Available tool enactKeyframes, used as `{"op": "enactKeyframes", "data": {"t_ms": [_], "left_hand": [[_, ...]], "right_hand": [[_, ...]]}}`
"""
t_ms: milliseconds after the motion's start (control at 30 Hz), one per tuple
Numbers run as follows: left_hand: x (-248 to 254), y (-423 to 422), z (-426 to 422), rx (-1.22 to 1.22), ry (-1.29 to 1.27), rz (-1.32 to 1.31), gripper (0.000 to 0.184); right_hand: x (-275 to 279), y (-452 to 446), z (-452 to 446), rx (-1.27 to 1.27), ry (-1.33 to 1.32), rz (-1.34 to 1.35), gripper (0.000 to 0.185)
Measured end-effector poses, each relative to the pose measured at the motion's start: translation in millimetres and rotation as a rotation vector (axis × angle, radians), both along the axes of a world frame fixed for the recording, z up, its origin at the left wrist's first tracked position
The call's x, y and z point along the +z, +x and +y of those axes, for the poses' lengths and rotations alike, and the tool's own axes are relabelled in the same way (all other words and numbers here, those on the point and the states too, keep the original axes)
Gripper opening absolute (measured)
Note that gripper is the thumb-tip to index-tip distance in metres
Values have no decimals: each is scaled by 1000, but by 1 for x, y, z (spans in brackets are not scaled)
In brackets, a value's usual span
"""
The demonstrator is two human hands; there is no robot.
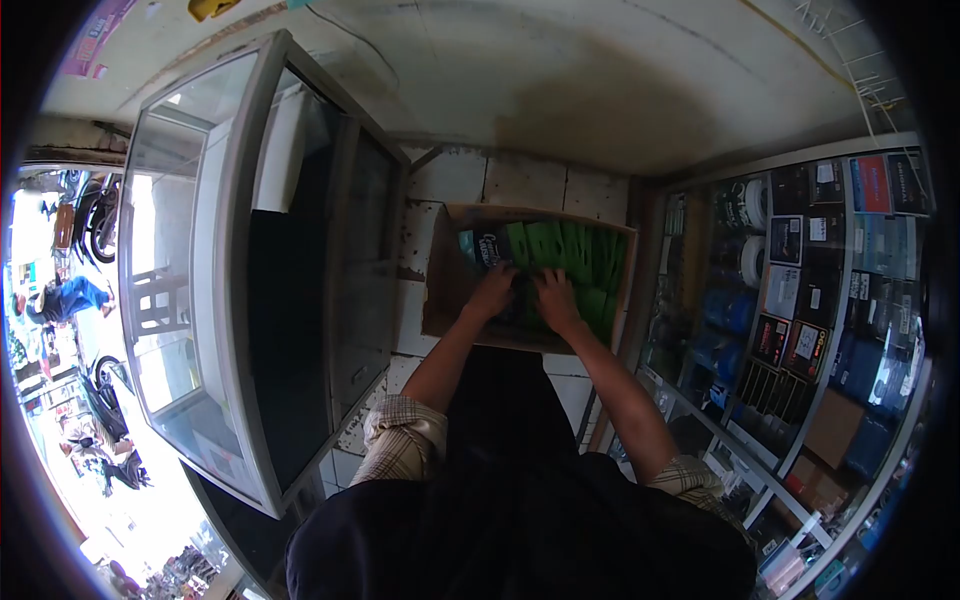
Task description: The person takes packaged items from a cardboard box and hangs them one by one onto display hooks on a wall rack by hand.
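Note:
A cardboard box (436, 290) stands on the tiled floor in front of me, holding a row of upright green packets (575, 245). At its left end is a dark packet (488, 247) with white lettering. My left hand (493, 291) reaches into the box, its fingers closed at the lower edge of the dark packet. Beside it, my right hand (555, 296) rests on the green packets with its fingers somewhat apart and bent downward. The fingertips of both hands are partly hidden among the packets.
A glass display cabinet (265, 300) stands close on the left. On the right, a glass-fronted case (840, 340) holds many boxed goods. A stained wall (600, 90) rises behind the box. Parked motorcycles (105, 220) and a person (70, 298) are outside at far left.

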State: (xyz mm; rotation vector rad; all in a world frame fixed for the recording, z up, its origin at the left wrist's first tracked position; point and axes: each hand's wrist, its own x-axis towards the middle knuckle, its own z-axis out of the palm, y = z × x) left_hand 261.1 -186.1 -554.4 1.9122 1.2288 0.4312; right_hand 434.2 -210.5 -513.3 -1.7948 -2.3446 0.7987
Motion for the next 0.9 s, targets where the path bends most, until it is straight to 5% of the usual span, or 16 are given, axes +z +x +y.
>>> {"op": "enactKeyframes", "data": {"t_ms": [200,333,400,500,600,900], "left_hand": [[15,4,-8,-101,3,387,35],[32,-8,-1,-128,28,330,28],[56,-17,14,-34,-98,-67,22],[101,-21,31,270,113,-263,18],[163,-26,55,458,24,-384,14],[319,-28,98,523,258,-925,20]], "right_hand": [[-18,-17,-5,-38,66,-128,37],[18,-15,2,-59,18,64,32],[34,-12,14,-135,12,248,29],[82,-11,43,-222,125,513,29],[137,-13,76,-222,345,609,35],[285,-53,116,-213,546,1245,53]]}}
